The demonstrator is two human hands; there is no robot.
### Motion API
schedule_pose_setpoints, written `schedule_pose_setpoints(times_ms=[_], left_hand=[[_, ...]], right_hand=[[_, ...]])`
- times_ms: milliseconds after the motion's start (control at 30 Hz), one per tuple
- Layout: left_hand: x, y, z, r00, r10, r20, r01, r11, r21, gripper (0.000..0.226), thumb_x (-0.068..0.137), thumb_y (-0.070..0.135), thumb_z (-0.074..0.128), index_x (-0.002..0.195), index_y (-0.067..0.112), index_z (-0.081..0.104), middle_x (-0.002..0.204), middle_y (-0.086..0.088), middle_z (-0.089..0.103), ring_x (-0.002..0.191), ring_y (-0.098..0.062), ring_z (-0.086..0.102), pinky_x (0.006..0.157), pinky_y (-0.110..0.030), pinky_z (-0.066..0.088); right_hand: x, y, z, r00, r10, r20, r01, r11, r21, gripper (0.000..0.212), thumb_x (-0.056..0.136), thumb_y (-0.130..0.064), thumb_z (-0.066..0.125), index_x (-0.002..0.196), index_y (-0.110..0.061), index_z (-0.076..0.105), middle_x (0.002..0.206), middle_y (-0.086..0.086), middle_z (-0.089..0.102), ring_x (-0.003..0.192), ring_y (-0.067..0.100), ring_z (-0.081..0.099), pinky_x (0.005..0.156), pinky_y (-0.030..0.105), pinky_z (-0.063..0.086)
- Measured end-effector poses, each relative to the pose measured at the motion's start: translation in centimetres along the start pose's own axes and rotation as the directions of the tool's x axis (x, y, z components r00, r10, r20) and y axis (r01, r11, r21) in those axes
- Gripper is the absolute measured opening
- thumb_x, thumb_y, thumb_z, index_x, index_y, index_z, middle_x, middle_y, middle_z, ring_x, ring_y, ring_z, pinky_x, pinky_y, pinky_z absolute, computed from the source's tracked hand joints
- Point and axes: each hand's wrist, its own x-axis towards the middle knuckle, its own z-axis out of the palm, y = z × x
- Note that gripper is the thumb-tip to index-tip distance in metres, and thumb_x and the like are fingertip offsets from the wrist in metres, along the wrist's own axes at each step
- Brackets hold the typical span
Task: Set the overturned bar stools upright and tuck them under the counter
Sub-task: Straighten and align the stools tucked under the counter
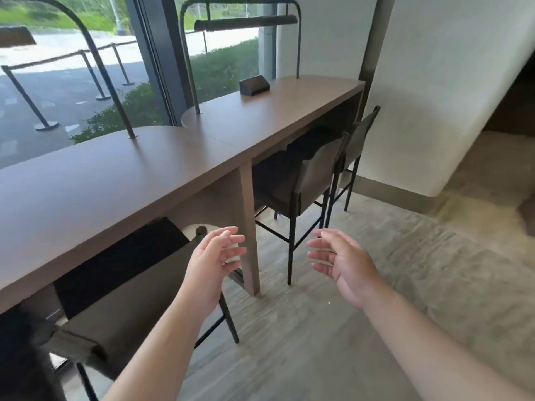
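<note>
A long brown counter point(121, 180) runs from lower left to upper right along the window. Three dark bar stools stand upright with their seats under it: the nearest stool point(127, 308) at lower left, a middle stool point(301, 180) past the counter's support panel, and a far stool point(362, 134) near the wall. My left hand point(214, 256) hovers just right of the nearest stool's backrest, fingers apart, holding nothing. My right hand point(344, 261) floats over the floor in front of the middle stool, also holding nothing.
Two arched desk lamps point(246, 23) rise from the counter, and a small black box point(254, 85) sits near its far end. A white wall point(434, 96) closes off the right end. Carpeted floor point(376, 285) spreads to the right.
</note>
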Motion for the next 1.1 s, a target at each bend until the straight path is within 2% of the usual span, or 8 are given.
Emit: schedule_pose_setpoints(times_ms=[200,300,367,467,567,800,967,1100], left_hand=[[3.9,-1.6,13.4,0.997,-0.027,0.072,0.022,0.997,0.073,0.021,0.088,0.027,0.057,0.092,0.030,0.077,0.107,-0.008,0.074,0.089,-0.020,0.072,0.068,-0.028,0.057],[5.9,-2.1,20.3,0.995,-0.033,0.094,0.023,0.994,0.108,0.019,0.084,0.027,0.061,0.092,0.031,0.078,0.107,-0.006,0.074,0.090,-0.019,0.072,0.067,-0.026,0.057],[6.9,-2.5,24.6,0.992,-0.029,0.122,0.016,0.994,0.105,0.020,0.083,0.035,0.064,0.096,0.029,0.077,0.109,-0.007,0.074,0.092,-0.021,0.072,0.068,-0.027,0.056],[8.1,-3.3,30.2,0.984,-0.031,0.175,0.014,0.995,0.098,0.034,0.073,0.045,0.070,0.101,0.026,0.076,0.111,-0.009,0.073,0.094,-0.022,0.071,0.074,-0.031,0.056],[9.4,-4.1,34.6,0.980,-0.042,0.193,0.019,0.993,0.118,0.026,0.078,0.040,0.068,0.099,0.026,0.076,0.110,-0.009,0.073,0.095,-0.023,0.071,0.078,-0.035,0.054],[13.7,-4.6,39.9,0.975,-0.043,0.217,0.018,0.993,0.115,0.029,0.079,0.039,0.065,0.102,0.023,0.075,0.110,-0.010,0.073,0.094,-0.023,0.070,0.080,-0.035,0.053],[19.5,-5.2,41.0,0.982,-0.054,0.183,0.043,0.997,0.065,0.030,0.082,0.035,0.060,0.105,0.021,0.073,0.109,-0.009,0.073,0.093,-0.023,0.070,0.078,-0.034,0.053],[25.6,-5.8,42.8,0.986,-0.080,0.145,0.081,0.997,0.000,0.037,0.080,0.033,0.064,0.111,0.014,0.069,0.106,-0.009,0.074,0.090,-0.022,0.070,0.077,-0.033,0.053]], right_hand=[[3.6,-4.6,-11.5,0.998,-0.020,-0.068,0.027,0.994,0.109,0.017,0.099,-0.020,0.051,0.104,-0.014,0.066,0.089,0.004,0.070,0.074,0.016,0.068,0.062,0.029,0.054],[5.7,-7.0,-17.5,0.996,-0.031,-0.087,0.044,0.989,0.143,0.018,0.100,-0.019,0.050,0.104,-0.012,0.066,0.089,0.005,0.068,0.073,0.016,0.067,0.063,0.030,0.053],[6.8,-8.4,-21.3,0.994,-0.032,-0.105,0.048,0.986,0.158,0.018,0.100,-0.019,0.049,0.104,-0.012,0.065,0.088,0.005,0.067,0.073,0.016,0.066,0.063,0.030,0.053],[8.2,-10.2,-26.1,0.991,-0.040,-0.130,0.061,0.984,0.167,0.019,0.100,-0.020,0.050,0.102,-0.013,0.066,0.088,0.005,0.068,0.075,0.017,0.066,0.064,0.031,0.052],[9.5,-11.7,-29.7,0.988,-0.053,-0.143,0.077,0.983,0.168,0.019,0.099,-0.020,0.050,0.101,-0.014,0.068,0.087,0.004,0.069,0.074,0.016,0.067,0.062,0.030,0.053],[14.4,-14.2,-34.1,0.986,-0.071,-0.149,0.097,0.980,0.171,0.018,0.097,-0.021,0.053,0.100,-0.015,0.070,0.088,0.004,0.072,0.076,0.018,0.069,0.060,0.030,0.054],[20.1,-15.1,-33.7,0.991,-0.054,-0.124,0.071,0.988,0.135,0.018,0.096,-0.021,0.053,0.099,-0.016,0.071,0.088,0.004,0.072,0.076,0.018,0.069,0.060,0.029,0.054],[25.8,-16.0,-33.4,0.993,-0.039,-0.114,0.048,0.996,0.073,0.018,0.097,-0.020,0.053,0.101,-0.015,0.070,0.087,0.003,0.072,0.077,0.017,0.069,0.061,0.030,0.054]])
